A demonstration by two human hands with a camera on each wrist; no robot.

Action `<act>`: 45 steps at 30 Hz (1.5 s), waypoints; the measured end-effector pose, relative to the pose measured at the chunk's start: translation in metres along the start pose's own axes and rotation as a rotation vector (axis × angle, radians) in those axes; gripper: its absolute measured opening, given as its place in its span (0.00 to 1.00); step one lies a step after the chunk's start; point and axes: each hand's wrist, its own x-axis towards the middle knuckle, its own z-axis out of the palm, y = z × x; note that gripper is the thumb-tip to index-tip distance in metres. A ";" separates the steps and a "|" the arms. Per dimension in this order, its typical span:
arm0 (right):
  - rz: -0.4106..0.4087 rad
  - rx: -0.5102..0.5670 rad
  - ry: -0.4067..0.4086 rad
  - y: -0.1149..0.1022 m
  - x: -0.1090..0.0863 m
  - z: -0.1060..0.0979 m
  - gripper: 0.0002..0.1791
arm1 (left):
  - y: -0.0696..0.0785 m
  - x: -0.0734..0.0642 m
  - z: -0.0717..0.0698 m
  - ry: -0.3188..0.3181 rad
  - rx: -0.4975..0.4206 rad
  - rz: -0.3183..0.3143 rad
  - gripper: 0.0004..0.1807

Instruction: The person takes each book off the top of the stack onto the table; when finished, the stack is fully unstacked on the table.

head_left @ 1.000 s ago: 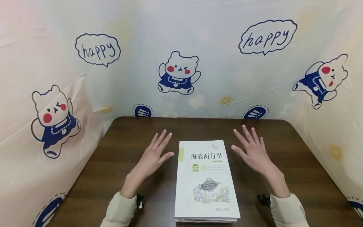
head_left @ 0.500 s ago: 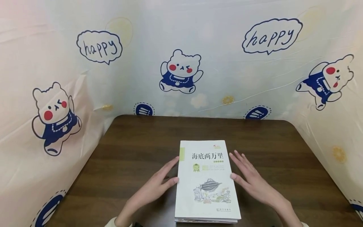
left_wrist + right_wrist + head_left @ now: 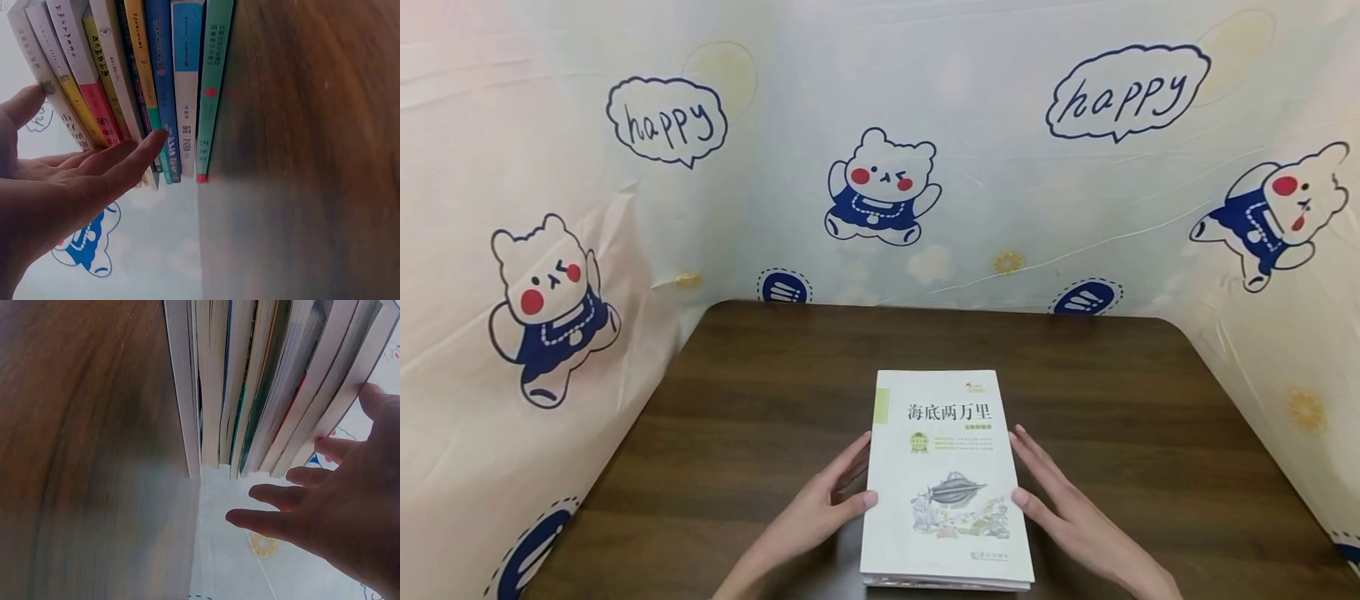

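Observation:
A stack of several books (image 3: 943, 475) lies on the dark wooden table (image 3: 760, 392), its top one white with a drawing and printed title. My left hand (image 3: 820, 510) lies against the stack's left side, fingers straight and thumb at the cover's edge. The left wrist view shows the coloured spines (image 3: 144, 75) with the left hand's fingertips (image 3: 153, 140) touching them. My right hand (image 3: 1067, 512) lies against the stack's right side, its thumb at the top cover. In the right wrist view the right hand's fingers (image 3: 294, 497) spread beside the page edges (image 3: 250, 381).
A pale plastic sheet (image 3: 880, 100) printed with cartoon bears and "happy" bubbles walls in the table at the back, left and right. Bare tabletop shows beyond the stack and to both sides.
Both hands have come in from the open tabletop and drawn back toward me, closing on the two sides of the stack. The stack itself has not moved.

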 end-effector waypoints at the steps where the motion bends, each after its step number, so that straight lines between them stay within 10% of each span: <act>1: -0.001 -0.004 0.000 -0.001 0.001 0.001 0.34 | -0.001 -0.001 0.000 0.003 -0.014 0.009 0.41; 13: 0.035 0.030 -0.042 -0.011 0.007 0.013 0.34 | 0.004 -0.016 -0.007 0.109 -0.280 0.008 0.42; 21: -0.027 0.034 -0.002 -0.013 0.016 0.029 0.35 | 0.006 -0.022 -0.014 0.020 -0.632 0.014 0.44; 31: -0.042 0.066 -0.009 -0.011 0.016 0.032 0.36 | 0.001 -0.022 -0.020 -0.024 -0.682 -0.035 0.42; 45: 0.276 0.360 -0.173 -0.004 -0.009 0.026 0.43 | 0.014 -0.002 -0.031 -0.149 -0.630 -0.045 0.48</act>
